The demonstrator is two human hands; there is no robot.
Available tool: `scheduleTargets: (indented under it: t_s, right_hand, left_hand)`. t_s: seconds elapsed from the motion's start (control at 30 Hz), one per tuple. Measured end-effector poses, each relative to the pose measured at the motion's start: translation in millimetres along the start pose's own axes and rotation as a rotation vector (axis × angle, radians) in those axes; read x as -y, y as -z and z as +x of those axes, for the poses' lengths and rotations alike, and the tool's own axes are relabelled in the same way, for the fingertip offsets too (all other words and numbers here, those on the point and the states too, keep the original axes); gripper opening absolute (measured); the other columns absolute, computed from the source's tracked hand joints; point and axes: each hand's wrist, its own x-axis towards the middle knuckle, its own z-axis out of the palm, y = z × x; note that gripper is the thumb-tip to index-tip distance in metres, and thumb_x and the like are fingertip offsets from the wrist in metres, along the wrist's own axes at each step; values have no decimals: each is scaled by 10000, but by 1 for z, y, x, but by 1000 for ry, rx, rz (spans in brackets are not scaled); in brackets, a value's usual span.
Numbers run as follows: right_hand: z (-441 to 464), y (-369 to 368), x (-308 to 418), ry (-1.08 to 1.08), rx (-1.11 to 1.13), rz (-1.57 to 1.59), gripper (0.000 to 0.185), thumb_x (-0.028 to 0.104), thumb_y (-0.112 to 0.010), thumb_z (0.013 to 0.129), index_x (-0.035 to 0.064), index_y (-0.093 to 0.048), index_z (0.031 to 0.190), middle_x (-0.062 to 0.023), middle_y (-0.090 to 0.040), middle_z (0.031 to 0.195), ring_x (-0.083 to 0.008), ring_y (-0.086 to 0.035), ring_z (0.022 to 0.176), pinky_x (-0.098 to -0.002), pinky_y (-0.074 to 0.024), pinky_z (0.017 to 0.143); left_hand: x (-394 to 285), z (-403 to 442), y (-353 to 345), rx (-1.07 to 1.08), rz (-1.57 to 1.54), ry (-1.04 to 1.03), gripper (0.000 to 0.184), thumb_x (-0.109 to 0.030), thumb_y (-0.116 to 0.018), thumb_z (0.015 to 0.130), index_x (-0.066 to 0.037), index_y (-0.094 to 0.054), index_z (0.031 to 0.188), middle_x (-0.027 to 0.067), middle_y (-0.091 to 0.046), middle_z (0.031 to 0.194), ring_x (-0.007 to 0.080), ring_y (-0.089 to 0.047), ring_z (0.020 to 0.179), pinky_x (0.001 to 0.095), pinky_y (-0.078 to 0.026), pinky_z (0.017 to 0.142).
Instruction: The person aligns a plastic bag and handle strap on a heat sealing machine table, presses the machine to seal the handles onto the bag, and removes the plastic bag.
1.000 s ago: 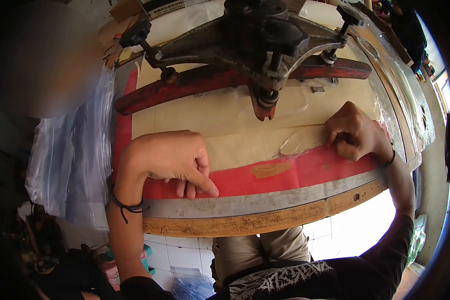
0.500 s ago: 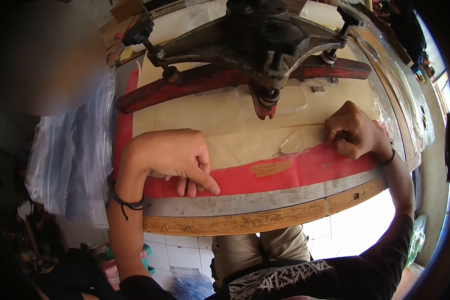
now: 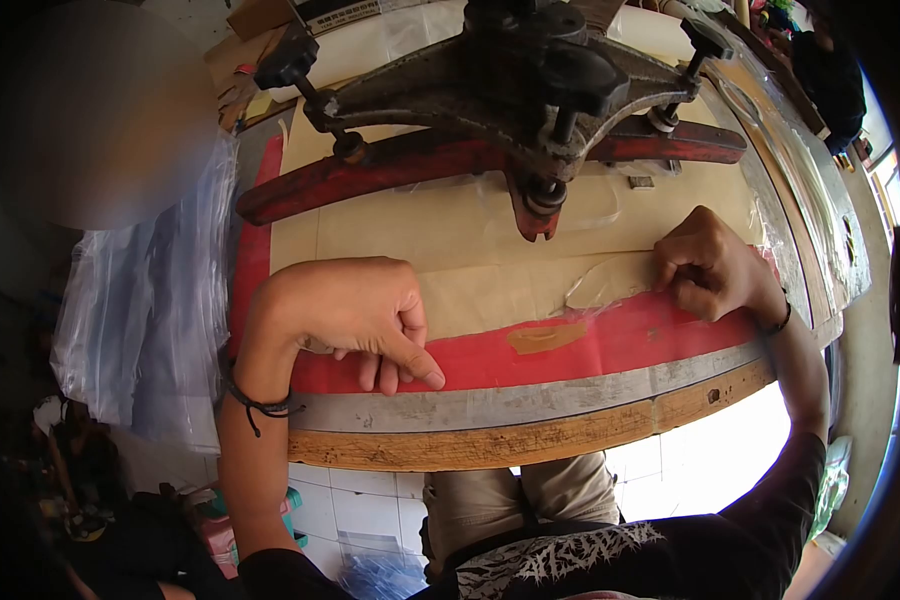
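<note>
- Edging the scratched wood-rimmed table: smooth red strip, creased tan paper beyond
- Left hand: loosely curled above the strip, grasp unclear
- Right hand: clenched, contents hidden

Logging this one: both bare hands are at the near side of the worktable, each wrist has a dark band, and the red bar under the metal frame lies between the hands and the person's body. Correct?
Not quite: the head view shows the red bar under the metal frame beyond the left hand and right hand, away from the body. The rest stands.
</note>
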Motion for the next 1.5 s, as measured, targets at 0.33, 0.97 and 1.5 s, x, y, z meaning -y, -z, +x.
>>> scheduleTargets:
  t_s: [0.33, 0.97, 1.5]
  right_hand:
    - [-2, 0, -2, -7, -3, 1, 92, 118, -558, 616, 45, -613, 635, -46, -538, 528, -209, -533, 431, -310, -389, 430]
    - [-1, 1, 1, -18, 1, -2, 88, 101, -547, 605, 43, -608, 629, -45, -538, 529, -201, -531, 426, -303, -380, 422]
    - [-1, -1, 1, -20, -17, 10, 87, 90, -542, 601, 49, -613, 628, -49, -546, 530, -208, -535, 425, -304, -392, 427]
  left_hand:
    - [0, 0, 0, 4, -10, -11, 356, -356, -802, 836, -27, -719, 726, 71, -726, 689, 93, -684, 569, 205, -412, 410]
    - [1, 1, 0, -3, -17, -4, 348, -348, -807, 832, -21, -729, 742, 76, -728, 693, 89, -680, 560, 204, -400, 404]
    - [1, 0, 1, 15, -22, 13, 339, -353, -801, 836, -34, -727, 746, 63, -731, 704, 75, -682, 579, 202, -373, 402]
